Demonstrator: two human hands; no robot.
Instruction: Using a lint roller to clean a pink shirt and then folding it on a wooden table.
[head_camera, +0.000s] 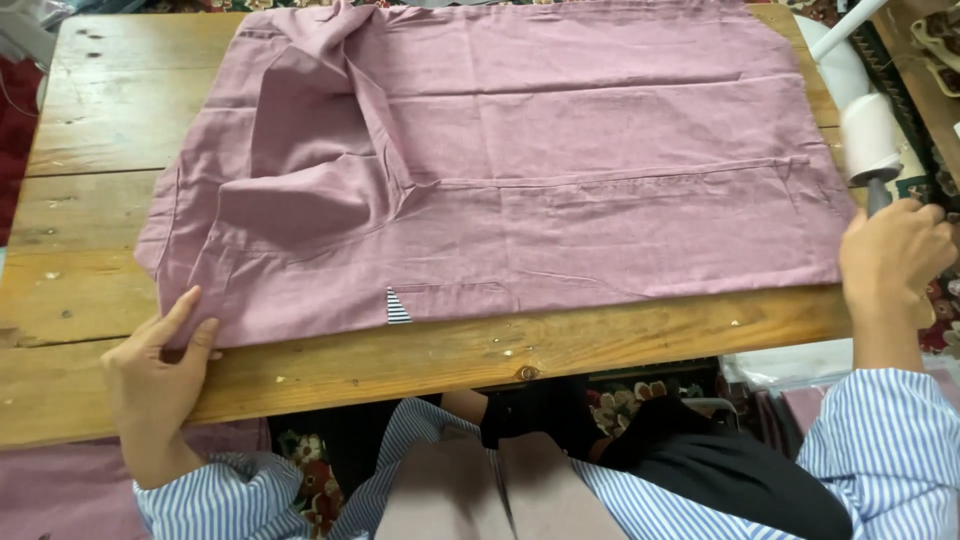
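A mauve-pink cloth garment (560, 170) lies spread flat over a wooden table (90, 200), with folds bunched at its left part and a small striped label (398, 308) at its near hem. My left hand (160, 370) rests on the table's front edge, fingers touching the cloth's near left corner. My right hand (893, 255) is off the table's right end, closed around the dark handle of a lint roller (868, 140) whose white roll stands just past the cloth's right edge.
A white curved object (838, 55) stands at the far right behind the roller. More pink cloth (60, 490) lies below the table at left. A patterned rug (310, 480) and dark fabric (720, 470) show under the table's front edge.
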